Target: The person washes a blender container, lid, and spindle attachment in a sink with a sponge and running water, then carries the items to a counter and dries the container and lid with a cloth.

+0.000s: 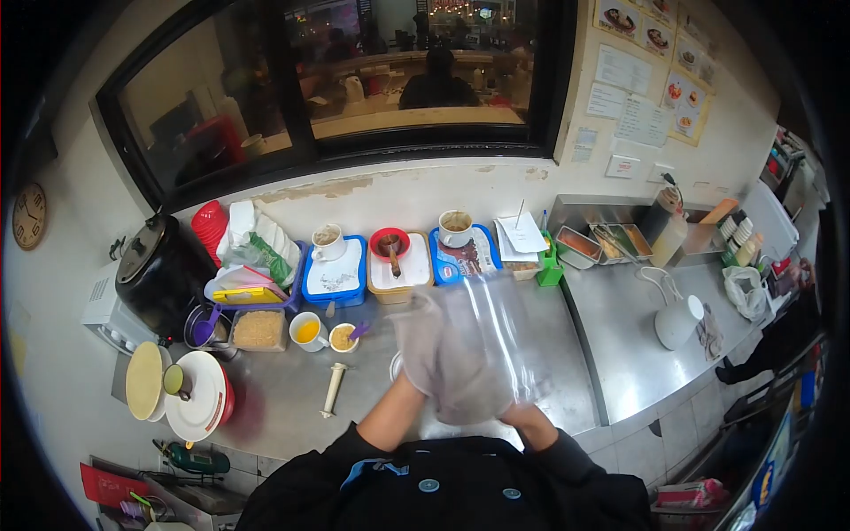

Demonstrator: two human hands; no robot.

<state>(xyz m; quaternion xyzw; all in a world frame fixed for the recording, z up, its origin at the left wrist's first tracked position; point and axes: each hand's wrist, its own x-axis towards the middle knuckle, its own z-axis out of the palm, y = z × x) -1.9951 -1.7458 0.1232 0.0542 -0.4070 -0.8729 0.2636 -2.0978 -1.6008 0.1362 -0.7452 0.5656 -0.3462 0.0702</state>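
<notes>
Both hands are raised over the near middle of the grey stainless-steel counter [292, 389], in front of the black-clad torso. A grey-brown cloth [438, 354] and a large, clear plastic container [505, 327] are between them. The cloth lies against the left side of the container, which leans with its far end toward the window [425, 80]. The left hand [403, 391] is at the near left edge of the cloth, which covers its fingers, so how wide they are spread cannot be told. The right hand [521, 414] is at the near end of the container; its fingers are blurred and partly covered, and it seems to support that end, though its grip cannot be told.

Left of the hands, a cream-coloured stick-shaped tool [334, 389] lies on the counter. Beyond it stand a white mug with yellow contents [307, 331] and, just to its right, a small white cup of tan contents with a purple scoop [344, 336]. Left of the mug is a clear tub of tan crumbs [258, 330].

Along the far wall are three lidded tubs: a blue one [335, 276] with a white mug on it, a tan one [401, 265] bearing a red bowl [390, 242], and another blue one [465, 257] with a second white mug.
</notes>
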